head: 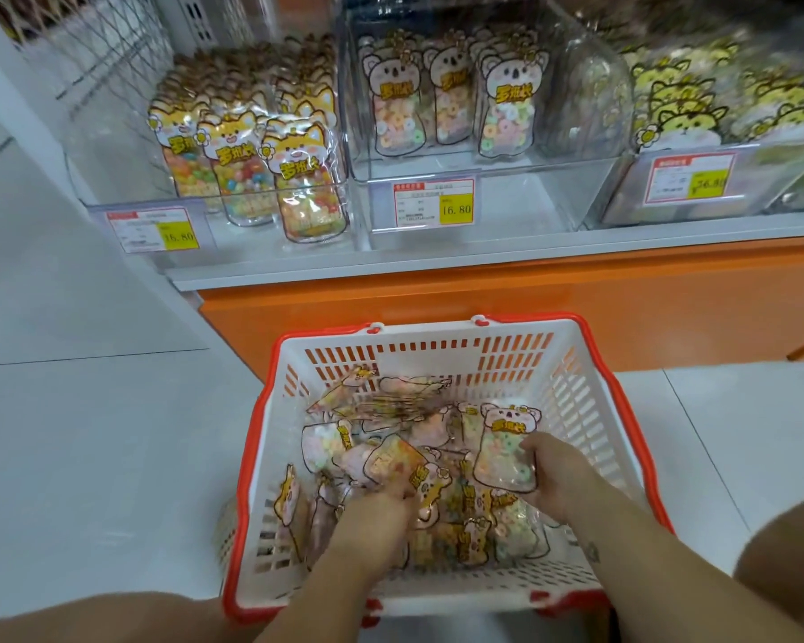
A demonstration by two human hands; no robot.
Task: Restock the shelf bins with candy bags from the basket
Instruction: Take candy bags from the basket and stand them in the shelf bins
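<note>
Three red-and-yellow paper price labels (432,202) stand along the front edge of the grey shelf board (437,261), above an orange cabinet front (437,301) and pale floor tiles (89,433).

A shop aisle, seen looking down. A floor of large, glossy, pale grey-white tiles (89,433) fills the left side and the lower right. Thin dark grout lines (89,357) cross it, and it reflects soft, even light. A display unit runs across the upper part: a flat white shelf ledge (437,257) sits above a smooth, bright orange base panel (483,299). At the left, a broad white upright panel (33,146) slants upward. A blurred white wire grid (112,44) stands behind it.
</note>
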